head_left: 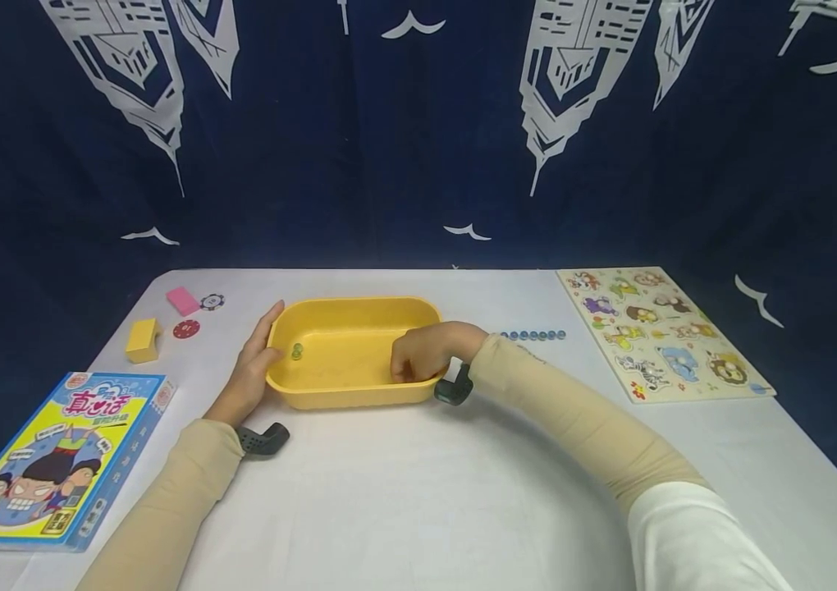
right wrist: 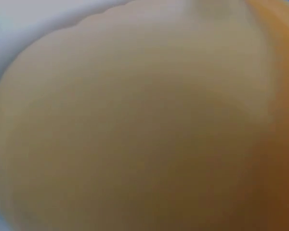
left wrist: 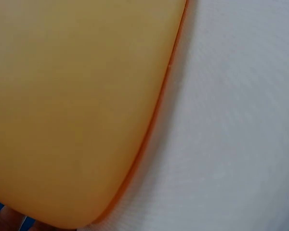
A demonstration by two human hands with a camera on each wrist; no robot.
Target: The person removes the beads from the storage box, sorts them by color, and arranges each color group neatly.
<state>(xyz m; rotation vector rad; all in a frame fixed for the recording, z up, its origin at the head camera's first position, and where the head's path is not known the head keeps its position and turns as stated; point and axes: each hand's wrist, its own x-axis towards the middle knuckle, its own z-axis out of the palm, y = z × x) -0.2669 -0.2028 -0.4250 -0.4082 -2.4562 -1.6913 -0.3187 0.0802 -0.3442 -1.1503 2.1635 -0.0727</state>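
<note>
A yellow plastic tray point(head_left: 355, 400) with high walls and rounded corners sits on the white table. My left hand point(head_left: 247, 373) grips its left end, thumb at the rim and fingers along the outer wall. Inside, near that end, lie a couple of small green glass marbles point(head_left: 296, 351). My right hand point(head_left: 429, 351) reaches over the right end into the tray, its fingers bent down toward the bottom. Its fingertips are hidden, and I cannot tell whether they hold anything. Blurred yellow tray wall point(left wrist: 82, 106) fills much of the left wrist view.
A row of bluish marbles point(head_left: 534, 335) lies right of the tray, partly behind the right wrist. Farther right is an animal puzzle board point(head_left: 673, 332). On the left are a boxed game point(head_left: 57, 460), a yellow block point(head_left: 142, 341), a pink block point(head_left: 182, 300) and round chips point(head_left: 186, 329).
</note>
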